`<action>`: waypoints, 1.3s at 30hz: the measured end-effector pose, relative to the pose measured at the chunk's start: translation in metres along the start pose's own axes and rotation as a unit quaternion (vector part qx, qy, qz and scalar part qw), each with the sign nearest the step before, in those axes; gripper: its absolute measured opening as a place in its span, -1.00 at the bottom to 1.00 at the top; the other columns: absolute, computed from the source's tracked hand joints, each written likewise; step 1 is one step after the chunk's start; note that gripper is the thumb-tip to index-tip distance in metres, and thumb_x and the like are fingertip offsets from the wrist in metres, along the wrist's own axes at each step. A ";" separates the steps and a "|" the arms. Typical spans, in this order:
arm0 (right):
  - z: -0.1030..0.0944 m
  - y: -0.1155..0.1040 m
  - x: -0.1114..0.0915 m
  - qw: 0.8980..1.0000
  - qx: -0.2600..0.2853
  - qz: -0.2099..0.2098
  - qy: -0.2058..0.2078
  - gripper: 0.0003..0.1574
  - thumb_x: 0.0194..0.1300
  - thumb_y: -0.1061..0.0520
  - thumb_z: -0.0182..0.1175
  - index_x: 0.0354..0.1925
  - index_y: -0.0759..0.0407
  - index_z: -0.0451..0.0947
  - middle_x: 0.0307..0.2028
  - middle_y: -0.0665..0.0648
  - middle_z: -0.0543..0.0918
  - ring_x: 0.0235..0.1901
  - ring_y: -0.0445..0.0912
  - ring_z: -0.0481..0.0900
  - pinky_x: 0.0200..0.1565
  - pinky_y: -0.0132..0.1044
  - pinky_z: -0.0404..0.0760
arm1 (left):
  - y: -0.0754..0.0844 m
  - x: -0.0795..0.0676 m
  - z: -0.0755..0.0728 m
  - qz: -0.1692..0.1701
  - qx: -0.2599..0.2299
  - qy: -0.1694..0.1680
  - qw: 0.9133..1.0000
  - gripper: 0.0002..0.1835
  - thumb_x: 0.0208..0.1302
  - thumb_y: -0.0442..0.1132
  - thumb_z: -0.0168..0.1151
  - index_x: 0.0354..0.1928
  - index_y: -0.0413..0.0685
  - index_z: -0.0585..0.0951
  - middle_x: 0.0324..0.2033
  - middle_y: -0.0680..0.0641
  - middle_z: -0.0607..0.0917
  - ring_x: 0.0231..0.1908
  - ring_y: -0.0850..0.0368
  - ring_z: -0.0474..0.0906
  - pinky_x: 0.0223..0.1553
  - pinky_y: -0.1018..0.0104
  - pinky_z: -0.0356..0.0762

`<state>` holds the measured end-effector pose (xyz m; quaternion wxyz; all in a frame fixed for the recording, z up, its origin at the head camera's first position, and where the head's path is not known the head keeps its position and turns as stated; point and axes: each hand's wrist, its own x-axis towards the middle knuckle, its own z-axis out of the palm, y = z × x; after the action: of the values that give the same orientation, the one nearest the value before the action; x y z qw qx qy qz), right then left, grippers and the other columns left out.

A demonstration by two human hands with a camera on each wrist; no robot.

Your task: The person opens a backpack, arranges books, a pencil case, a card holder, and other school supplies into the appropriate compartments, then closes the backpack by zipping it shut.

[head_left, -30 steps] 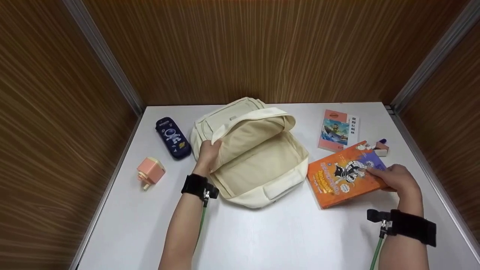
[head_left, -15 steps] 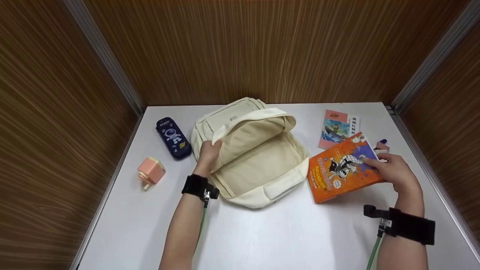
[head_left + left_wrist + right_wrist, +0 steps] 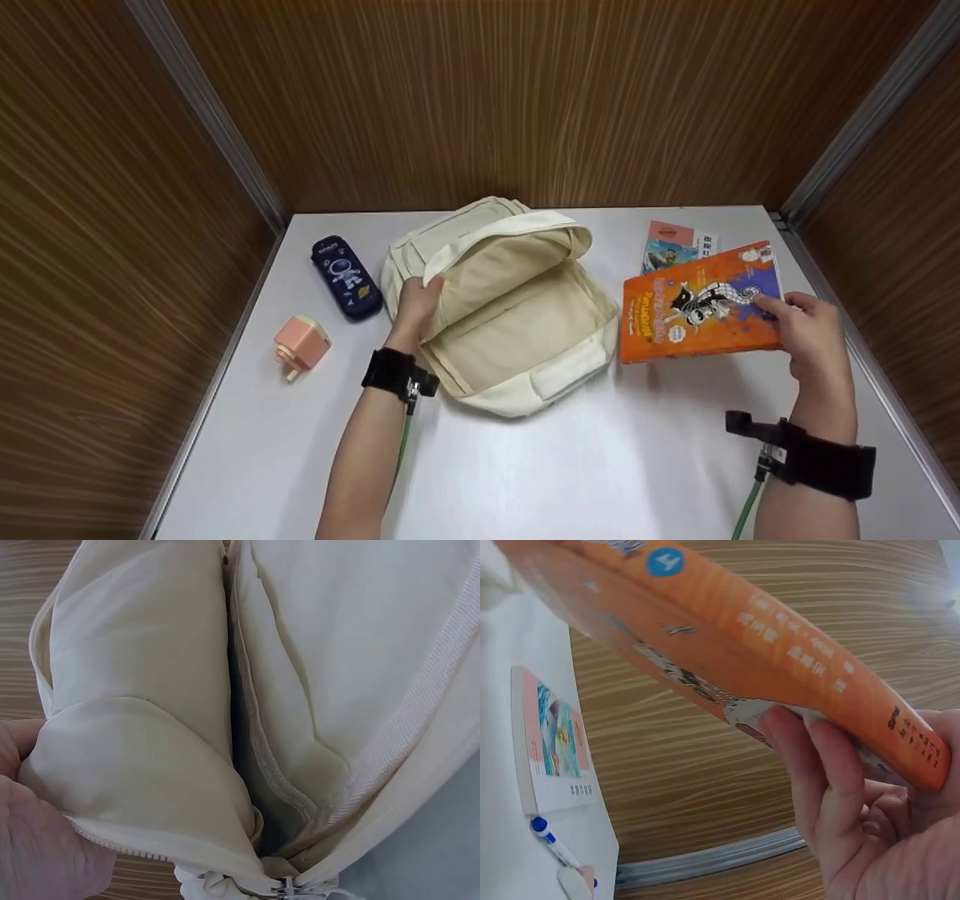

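A cream backpack (image 3: pixel 517 352) lies unzipped in the middle of the table. My left hand (image 3: pixel 418 304) grips the edge of its raised flap (image 3: pixel 510 262); in the left wrist view, thumb and fingers pinch the flap lining (image 3: pixel 135 765) beside the zip. To the right, my right hand (image 3: pixel 814 330) holds an orange book (image 3: pixel 701 304) by its right end, thumb on the cover and fingers beneath, as the right wrist view shows. The book is raised off the table, its left end near the backpack's right side. It partly covers a pink-and-white book (image 3: pixel 671 247).
A navy astronaut pencil case (image 3: pixel 346 277) and a pink pencil-sharpener-like box (image 3: pixel 302 343) lie left of the backpack. In the right wrist view, a white pen with a blue end (image 3: pixel 551 840) lies near the smaller book. Wooden panels (image 3: pixel 480 105) enclose the table at back and sides.
My right hand has lifted the orange book and moved it away from me, turning it, so it now covers part of the pink-and-white book. The left hand keeps its hold on the flap.
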<state>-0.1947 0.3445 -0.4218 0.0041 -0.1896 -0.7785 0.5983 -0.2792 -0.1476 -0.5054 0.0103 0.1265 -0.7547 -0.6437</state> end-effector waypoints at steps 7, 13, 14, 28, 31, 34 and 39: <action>0.018 0.003 0.003 0.983 0.178 0.038 -0.022 -0.29 0.31 -0.04 0.30 0.19 0.33 0.24 -0.37 -0.03 0.61 -0.41 -0.22 0.66 -0.35 -0.36 0.66 | 0.007 -0.004 0.003 0.020 -0.014 0.006 1.000 -0.68 0.45 -0.16 0.07 -0.44 -0.16 0.60 -0.54 -0.01 0.57 -0.48 0.14 0.49 -0.32 0.31 0.44; 0.038 0.009 0.008 0.979 0.201 0.025 -0.032 -0.04 0.39 0.03 0.21 0.46 0.43 -0.05 -0.06 0.01 0.41 -0.35 -0.26 0.61 -0.34 -0.38 0.65 | 0.011 -0.005 0.006 0.046 -0.028 0.016 0.998 -0.69 0.45 -0.16 0.08 -0.40 -0.21 0.62 -0.52 -0.04 0.57 -0.46 0.13 0.49 -0.31 0.30 0.45; 0.042 0.010 0.009 0.978 0.206 0.022 -0.034 -0.07 0.40 0.04 0.20 0.44 0.44 -0.03 -0.06 0.01 0.41 -0.34 -0.26 0.62 -0.34 -0.38 0.65 | 0.012 -0.005 0.006 0.051 -0.030 0.017 0.998 -0.70 0.45 -0.16 0.08 -0.39 -0.21 0.62 -0.52 -0.03 0.57 -0.46 0.13 0.49 -0.31 0.31 0.45; 0.103 0.021 0.016 0.958 0.274 0.044 -0.065 -0.48 0.44 0.12 0.14 0.17 0.42 0.24 -0.32 0.04 0.64 -0.32 -0.20 0.66 -0.27 -0.35 0.65 | 0.022 -0.006 0.010 0.095 -0.055 0.019 0.994 -0.72 0.46 -0.20 0.08 -0.34 -0.25 0.63 -0.50 -0.04 0.62 -0.45 0.17 0.52 -0.31 0.34 0.47; 0.118 0.022 0.017 0.953 0.290 0.055 -0.072 -0.40 0.45 0.14 0.11 0.28 0.42 0.17 -0.31 0.03 0.65 -0.30 -0.20 0.67 -0.26 -0.34 0.66 | 0.022 -0.006 0.012 0.099 -0.067 0.014 0.993 -0.71 0.47 -0.21 0.07 -0.31 -0.27 0.64 -0.49 -0.04 0.63 -0.44 0.18 0.54 -0.31 0.35 0.48; 0.132 0.025 0.018 0.945 0.312 0.065 -0.078 -0.36 0.47 0.17 0.07 0.35 0.41 0.12 -0.29 0.04 0.65 -0.28 -0.19 0.68 -0.25 -0.34 0.65 | 0.023 -0.007 0.014 0.099 -0.070 0.009 0.993 -0.71 0.48 -0.20 0.06 -0.29 -0.27 0.64 -0.50 -0.02 0.61 -0.45 0.19 0.52 -0.32 0.35 0.47; 0.155 0.030 0.019 0.939 0.322 0.082 -0.084 -0.35 0.49 0.18 0.02 0.37 0.49 0.09 -0.31 0.03 0.66 -0.28 -0.20 0.65 -0.24 -0.37 0.62 | 0.024 -0.008 0.016 0.095 -0.059 0.013 0.994 -0.70 0.48 -0.18 0.07 -0.30 -0.25 0.65 -0.51 -0.02 0.60 -0.46 0.18 0.51 -0.32 0.35 0.46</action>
<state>-0.2393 0.2127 -0.4975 -0.0498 -0.1900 -0.5232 0.8293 -0.2784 -0.1274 -0.4836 0.0883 0.0617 -0.7235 -0.6818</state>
